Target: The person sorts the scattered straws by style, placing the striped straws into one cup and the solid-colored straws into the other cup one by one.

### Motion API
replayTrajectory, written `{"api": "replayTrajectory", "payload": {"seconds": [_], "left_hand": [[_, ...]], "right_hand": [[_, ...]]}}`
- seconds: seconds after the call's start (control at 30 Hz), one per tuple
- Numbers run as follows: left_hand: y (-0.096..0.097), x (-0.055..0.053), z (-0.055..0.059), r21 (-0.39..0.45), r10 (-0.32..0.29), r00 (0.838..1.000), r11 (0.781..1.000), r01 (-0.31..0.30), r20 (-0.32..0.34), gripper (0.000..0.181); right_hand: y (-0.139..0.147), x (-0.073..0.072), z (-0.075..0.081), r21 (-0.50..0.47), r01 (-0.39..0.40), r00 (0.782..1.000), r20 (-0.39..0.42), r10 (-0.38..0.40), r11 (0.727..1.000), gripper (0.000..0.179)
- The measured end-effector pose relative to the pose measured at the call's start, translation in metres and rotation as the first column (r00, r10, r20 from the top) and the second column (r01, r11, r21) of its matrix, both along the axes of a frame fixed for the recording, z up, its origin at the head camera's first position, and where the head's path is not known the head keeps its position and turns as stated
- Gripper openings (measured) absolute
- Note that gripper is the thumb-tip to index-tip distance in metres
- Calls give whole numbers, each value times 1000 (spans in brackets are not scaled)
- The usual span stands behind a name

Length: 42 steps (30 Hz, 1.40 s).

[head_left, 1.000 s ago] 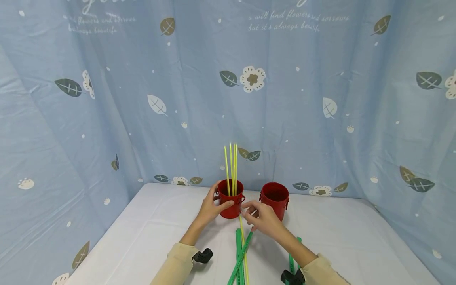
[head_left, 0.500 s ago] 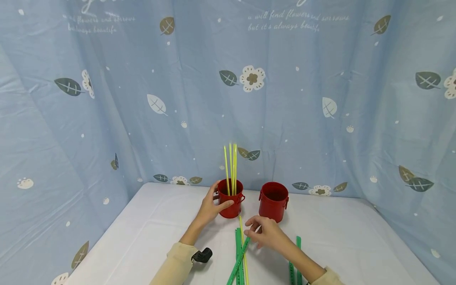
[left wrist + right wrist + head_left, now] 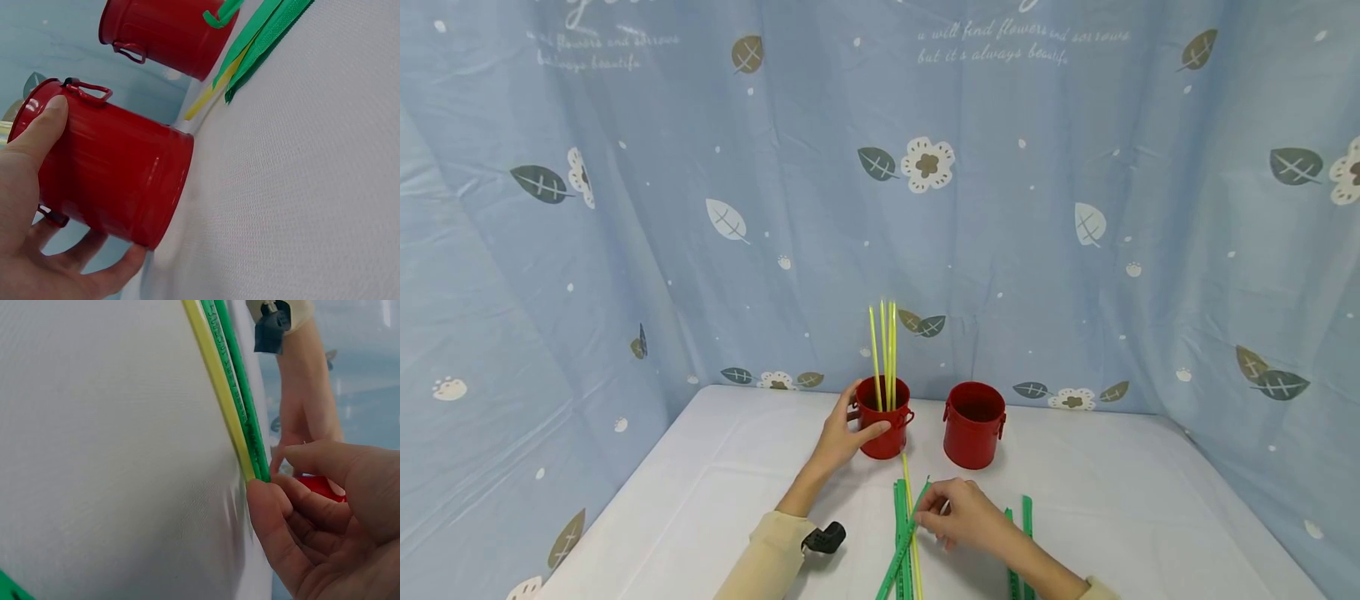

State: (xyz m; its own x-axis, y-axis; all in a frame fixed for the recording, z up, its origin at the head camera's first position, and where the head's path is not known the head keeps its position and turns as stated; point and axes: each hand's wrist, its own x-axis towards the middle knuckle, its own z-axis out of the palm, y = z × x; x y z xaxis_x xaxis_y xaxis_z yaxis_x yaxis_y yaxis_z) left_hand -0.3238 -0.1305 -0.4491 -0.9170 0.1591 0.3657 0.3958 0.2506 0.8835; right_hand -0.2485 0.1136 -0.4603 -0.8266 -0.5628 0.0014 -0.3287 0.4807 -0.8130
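My left hand (image 3: 842, 432) grips the side of a red bucket (image 3: 883, 435), thumb across its front and fingers behind. In the left wrist view the bucket (image 3: 115, 169) shows small loop handles. Several thin yellow sticks (image 3: 892, 350) stand upright in it. My right hand (image 3: 958, 512) is low over the table, thumb and fingertips pinching a long green strip (image 3: 897, 560) with dark printed marks, near its upper end. The strip lies slantwise across other green strips (image 3: 901, 504) and a yellow stick (image 3: 917, 558). In the right wrist view, the fingertips (image 3: 259, 490) hide where the strips end.
A second red bucket (image 3: 973, 437) stands right of the first, with nothing showing above its rim. Two more green strips (image 3: 1028, 542) lie beside my right forearm. The white-covered table (image 3: 1120, 500) ends against a blue patterned curtain (image 3: 820, 250).
My right hand has come down from between the two buckets toward the crossed green strips, and the upper tip of one now sticks out past its fingers. The left hand stays put.
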Motion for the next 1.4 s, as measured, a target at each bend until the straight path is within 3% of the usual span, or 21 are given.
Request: {"api": "replayTrajectory", "payload": {"seconds": [0.3,0.5,0.83,1.1,1.23,1.4], "left_hand": [[0,-1,0,-6,1,1000,1000,-1,-11,84],[1,-1,0,4,1,1000,1000,-1,-10,84],[2,0,0,1,10,1000,1000,-10,-3,84],[1,2,2,-4,21,1000,1000,-21,14,84],[1,-4,-5,-12,30,999,999,-29,12,85],[0,-18,-22,-18,49,999,999,-49,-1,87]], "right_hand": [[-3,-2,-5,61,21,1000,4,-21,998,10],[-8,-2,-7,116,68,998,0,-68,991,21],[-18,-2,-6,231,154,988,-48,-147,961,32],[-18,-3,-5,248,162,987,-36,-158,955,36],[-20,-2,-2,265,163,987,-36,-160,950,38],[-27,-2,-1,311,189,982,-71,-175,931,44]]}}
